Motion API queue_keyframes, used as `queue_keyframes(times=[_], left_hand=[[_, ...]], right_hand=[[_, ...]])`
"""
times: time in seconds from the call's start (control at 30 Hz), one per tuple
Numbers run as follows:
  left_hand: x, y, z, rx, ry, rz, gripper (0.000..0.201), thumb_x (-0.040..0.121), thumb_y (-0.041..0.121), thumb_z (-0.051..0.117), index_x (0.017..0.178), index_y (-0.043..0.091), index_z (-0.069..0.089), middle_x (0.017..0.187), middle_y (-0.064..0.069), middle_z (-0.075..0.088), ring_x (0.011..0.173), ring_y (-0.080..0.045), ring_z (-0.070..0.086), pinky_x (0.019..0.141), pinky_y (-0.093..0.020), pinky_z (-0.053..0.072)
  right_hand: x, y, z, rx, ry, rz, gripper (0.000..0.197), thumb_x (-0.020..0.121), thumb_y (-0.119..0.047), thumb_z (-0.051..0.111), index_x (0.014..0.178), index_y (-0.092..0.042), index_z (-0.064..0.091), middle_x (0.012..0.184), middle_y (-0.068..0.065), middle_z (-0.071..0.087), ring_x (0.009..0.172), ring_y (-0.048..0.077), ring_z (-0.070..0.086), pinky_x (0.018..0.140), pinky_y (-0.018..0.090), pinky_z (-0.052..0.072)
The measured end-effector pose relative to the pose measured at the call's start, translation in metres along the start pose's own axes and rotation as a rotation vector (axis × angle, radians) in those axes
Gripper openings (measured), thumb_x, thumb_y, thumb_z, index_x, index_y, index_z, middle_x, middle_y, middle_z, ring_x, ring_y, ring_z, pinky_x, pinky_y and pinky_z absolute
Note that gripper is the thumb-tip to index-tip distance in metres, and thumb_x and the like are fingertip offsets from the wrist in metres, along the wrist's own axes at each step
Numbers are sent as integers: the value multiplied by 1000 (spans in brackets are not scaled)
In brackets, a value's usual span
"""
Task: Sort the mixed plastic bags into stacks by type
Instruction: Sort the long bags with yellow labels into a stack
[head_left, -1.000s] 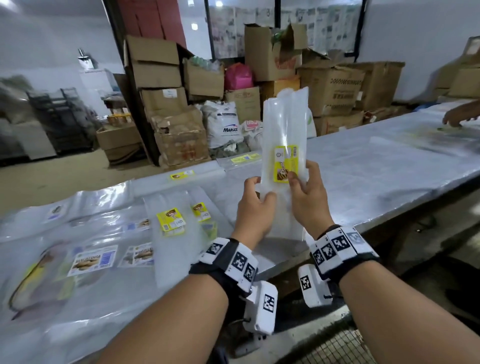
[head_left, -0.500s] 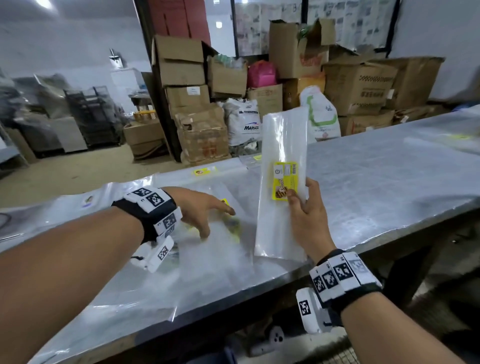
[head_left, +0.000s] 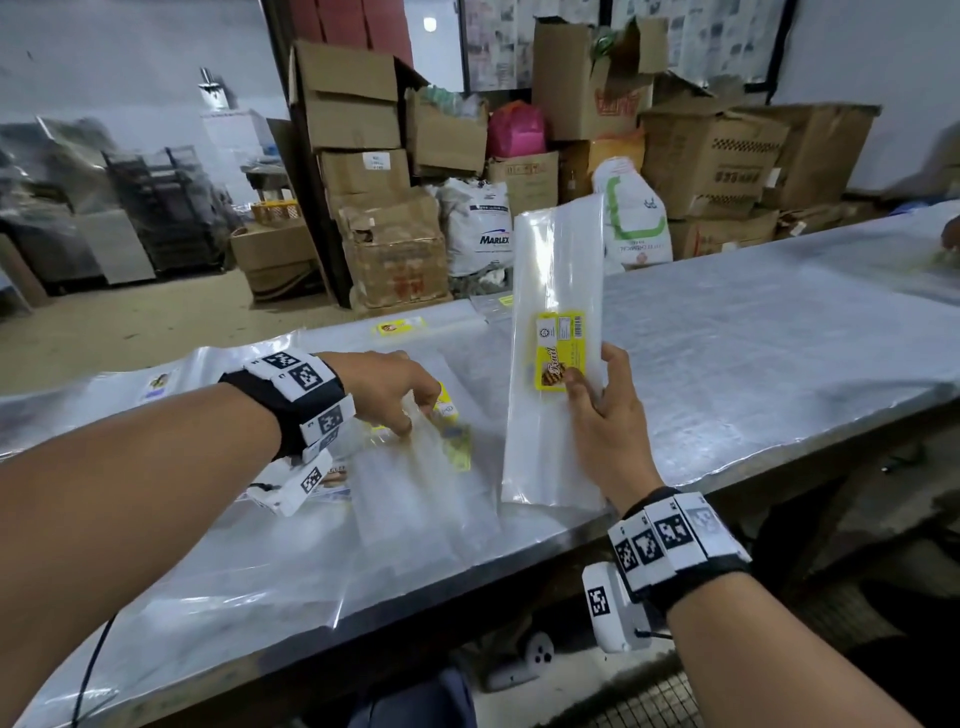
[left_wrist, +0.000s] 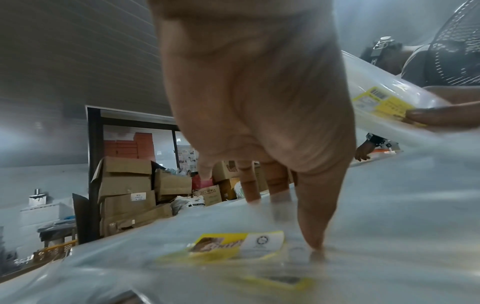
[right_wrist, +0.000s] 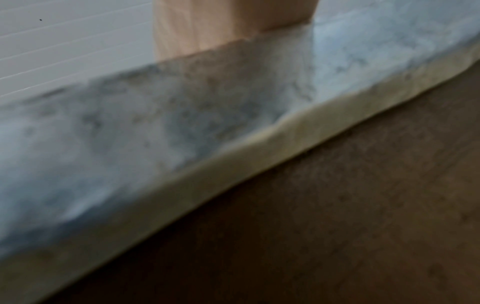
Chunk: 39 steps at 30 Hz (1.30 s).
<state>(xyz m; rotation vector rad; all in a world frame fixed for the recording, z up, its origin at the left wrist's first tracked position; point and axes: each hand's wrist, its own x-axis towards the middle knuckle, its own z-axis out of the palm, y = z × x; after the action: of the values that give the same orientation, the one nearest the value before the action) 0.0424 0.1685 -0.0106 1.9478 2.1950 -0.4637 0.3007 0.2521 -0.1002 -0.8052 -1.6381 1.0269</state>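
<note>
Right hand (head_left: 602, 415) grips upright bag (head_left: 556, 364); left hand (head_left: 395, 389) fingertips press blurred bags (head_left: 415, 483), right-wrist view smeared

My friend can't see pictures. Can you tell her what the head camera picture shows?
The right hand holds up a long clear bag with a yellow label, while the left hand touches similar bags lying flat on a plastic-covered table. Cardboard boxes are piled behind.

Clear bag (head_left: 556, 291), yellow label (head_left: 558, 349); grey mottled desk (head_left: 753, 353); brown cartons (head_left: 348, 98); pink sack (head_left: 517, 130); black-and-white checker wristbands (head_left: 670, 540).
</note>
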Motion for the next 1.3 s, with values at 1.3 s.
queue_keyframes(times=[1.3], left_hand=[[-4,78,-34,-1580,728,38,18,99,8,62,116,7,67,102,-10,75,86,-23,71,81,-36,57]], right_hand=[[-5,-21,0,78,1,-50,21,105,-31,54,102,-52,48,86,5,73,72,24,66,70,49,54]])
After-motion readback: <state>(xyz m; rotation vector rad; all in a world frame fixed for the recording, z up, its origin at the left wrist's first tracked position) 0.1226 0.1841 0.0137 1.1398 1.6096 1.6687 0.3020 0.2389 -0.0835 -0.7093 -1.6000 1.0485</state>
